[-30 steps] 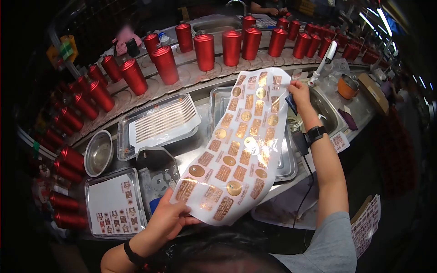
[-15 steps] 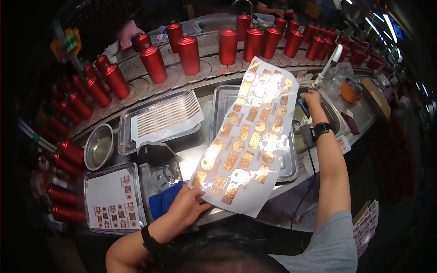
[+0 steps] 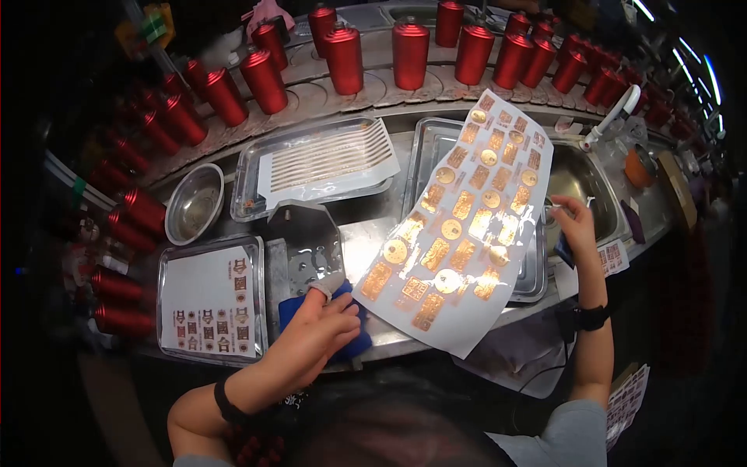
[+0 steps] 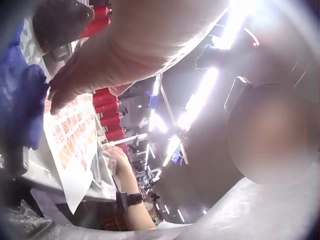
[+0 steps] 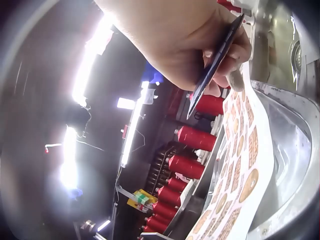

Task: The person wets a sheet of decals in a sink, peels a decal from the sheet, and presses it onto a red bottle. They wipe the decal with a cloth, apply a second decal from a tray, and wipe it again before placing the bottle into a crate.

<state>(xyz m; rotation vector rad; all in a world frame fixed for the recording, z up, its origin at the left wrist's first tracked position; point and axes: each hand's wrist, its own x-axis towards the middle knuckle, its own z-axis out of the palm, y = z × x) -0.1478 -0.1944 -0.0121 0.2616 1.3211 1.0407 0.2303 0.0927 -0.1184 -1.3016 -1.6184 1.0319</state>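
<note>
A long white sheet of gold stickers (image 3: 467, 218) lies slanted across a steel tray (image 3: 424, 140), its near end hanging over the counter edge. My right hand (image 3: 572, 219) pinches the sheet's right edge and also keeps a dark blue flat tool (image 5: 215, 65) tucked between its fingers. In the right wrist view the sheet (image 5: 240, 165) curves down below that hand. My left hand (image 3: 336, 302) rests with straight fingers on a blue cloth (image 3: 350, 340) beside the sheet's lower left corner; its forefinger wears a white cover. The left wrist view shows the cloth (image 4: 20, 100) under those fingers.
Red canisters (image 3: 410, 53) line a curved conveyor at the back and left. A tray with a striped sheet (image 3: 327, 159), a steel bowl (image 3: 194, 204), a tray with a small sticker sheet (image 3: 210, 300) and a metal bracket (image 3: 307, 237) lie left. A sink (image 3: 583, 183) sits right.
The sheet came down from being held up and now lies over the tray. My left hand let go of its lower corner and moved onto the blue cloth. My right hand dropped lower.
</note>
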